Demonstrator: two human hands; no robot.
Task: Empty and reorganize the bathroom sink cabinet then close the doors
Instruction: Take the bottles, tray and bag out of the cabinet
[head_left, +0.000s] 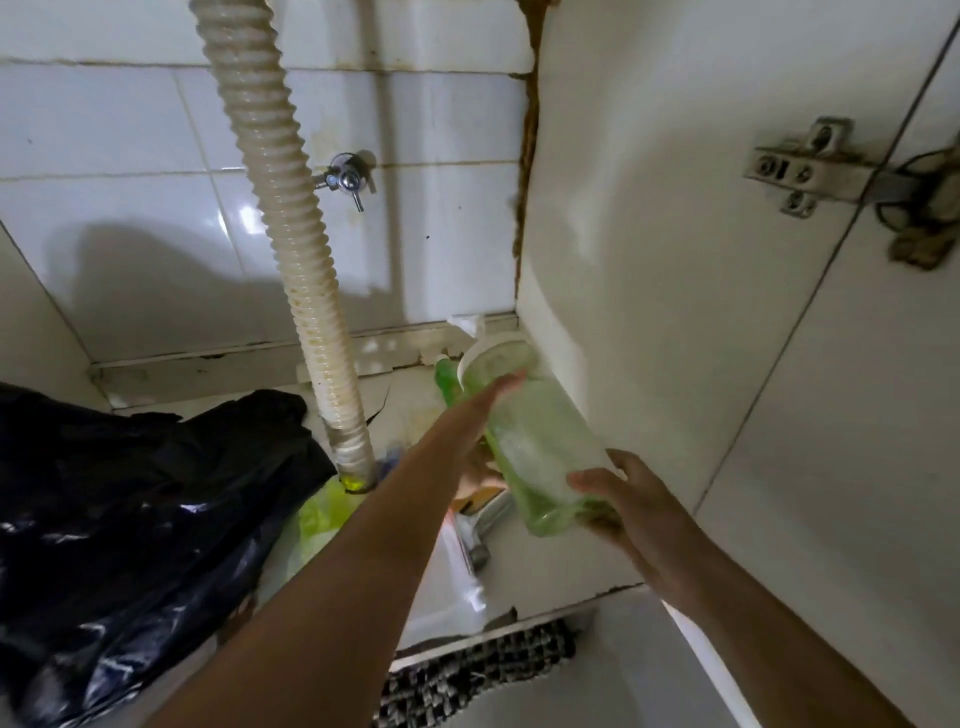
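Note:
A translucent green plastic jar with a whitish lid lies tilted in the right part of the open sink cabinet. My right hand grips its bottom end. My left hand reaches in along the jar's left side, fingers stretched toward the lid and touching the jar. Behind the jar stands a small green bottle, partly hidden. A metal fitting and a white plastic packet lie on the cabinet floor under my arms.
A ribbed drain hose hangs down mid-cabinet to the floor. A black plastic bag fills the left side, with a yellow-green bag beside it. A wall valve, a door hinge and a checkered mat are visible.

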